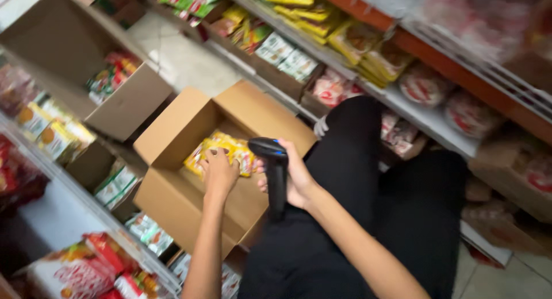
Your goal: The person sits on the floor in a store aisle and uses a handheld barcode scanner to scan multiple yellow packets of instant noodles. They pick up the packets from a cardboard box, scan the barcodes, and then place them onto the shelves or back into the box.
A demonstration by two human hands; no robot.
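Observation:
An open cardboard box (172, 195) sits on the floor between shop shelves, with yellow snack packets (221, 149) lying inside it. My left hand (218, 171) reaches into the box and rests on those packets, fingers curled over them. A black handheld barcode scanner (272, 169) stands upright in my right hand (296, 178), which grips its handle just over the box's right edge; the scanner head points left toward the packets. My legs in black trousers (356, 218) fill the space to the right of the box.
A second open cardboard box (123, 106) with packets stands at the upper left. Shelves (428, 118) of bagged goods run along the right and along the left (69, 190). Tiled floor (178, 57) shows beyond the boxes.

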